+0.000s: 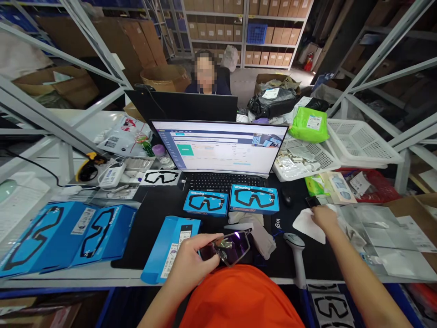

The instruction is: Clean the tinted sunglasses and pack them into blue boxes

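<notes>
Sunglasses (226, 248) are pinched in the left hand (195, 254); lenses (240, 248) could be smudged by skin. At right hand (324, 218), near white cloth (307, 225), finger state cannot be told.

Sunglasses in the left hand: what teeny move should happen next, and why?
Perhaps lift the white sheet, maybe a cloth, toward the sunglasses. The left hand holds them with the lenses uncovered, and the right hand is at the sheet, though I can't tell whether it grips it.
</notes>
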Motion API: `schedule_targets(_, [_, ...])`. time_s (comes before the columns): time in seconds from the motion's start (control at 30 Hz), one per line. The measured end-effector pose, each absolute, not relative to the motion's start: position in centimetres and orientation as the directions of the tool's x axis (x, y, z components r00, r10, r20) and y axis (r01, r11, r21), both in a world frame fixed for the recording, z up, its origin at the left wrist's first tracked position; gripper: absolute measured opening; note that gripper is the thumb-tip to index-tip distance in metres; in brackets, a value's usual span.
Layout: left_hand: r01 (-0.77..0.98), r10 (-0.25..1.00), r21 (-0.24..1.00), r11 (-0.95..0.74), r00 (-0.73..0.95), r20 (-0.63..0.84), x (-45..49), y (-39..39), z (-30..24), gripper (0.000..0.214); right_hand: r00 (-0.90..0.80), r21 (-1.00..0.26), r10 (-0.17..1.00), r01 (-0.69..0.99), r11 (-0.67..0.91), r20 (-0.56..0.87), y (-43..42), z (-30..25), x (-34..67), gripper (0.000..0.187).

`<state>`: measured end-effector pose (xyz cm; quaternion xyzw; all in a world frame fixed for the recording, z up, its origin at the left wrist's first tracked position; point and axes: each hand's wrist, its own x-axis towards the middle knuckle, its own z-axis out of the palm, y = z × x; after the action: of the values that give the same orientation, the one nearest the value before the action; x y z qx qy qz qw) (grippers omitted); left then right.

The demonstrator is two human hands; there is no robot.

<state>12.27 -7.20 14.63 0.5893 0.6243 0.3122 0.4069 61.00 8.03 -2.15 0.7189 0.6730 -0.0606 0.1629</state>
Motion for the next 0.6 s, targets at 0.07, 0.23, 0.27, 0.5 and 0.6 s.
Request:
schedule_targets(0.07, [0.486, 0.994, 0.869, 0.093, -0.001, -0.106, 12.3, -7.5, 14.5, 0.04, 0.074, 0.139, 0.966, 0.989, -0.04, -0.247, 7.1, 0.6, 61.7, 0.015])
schedule_targets(0.23, [0.424, 0.99, 0.898, 0.115, -0.12, -0.07, 13.2, -8.1, 13.0, 0.039, 0.236, -0.107, 0.971, 0.965, -0.239, -0.041, 2.2, 8.2, 62.4, 0.031])
schedule_targets(0.27, [0.402, 0.986, 0.908, 0.121, -0.152, -0.064, 13.6, -8.1, 12.7, 0.039, 0.306, -0.269, 0.952, 0.919, -0.289, 0.023, 0.9, 9.3, 61.4, 0.031])
schedule_targets(0.5, [0.288, 0.978, 0.948, 0.135, -0.191, -0.081, 16.9, -8.4, 11.7, 0.034, 0.219, -0.952, 0.968, 0.301, 0.051, 0.121, -5.5, 9.2, 42.4, 0.026])
schedule_targets(0.6, [0.347, 0.977, 0.93, 0.12, -0.206, -0.049, 17.3, -8.9, 11.2, 0.037, 0.007, -0.978, 0.98, -0.049, 0.201, 0.201, -6.8, 7.8, 35.1, 0.032])
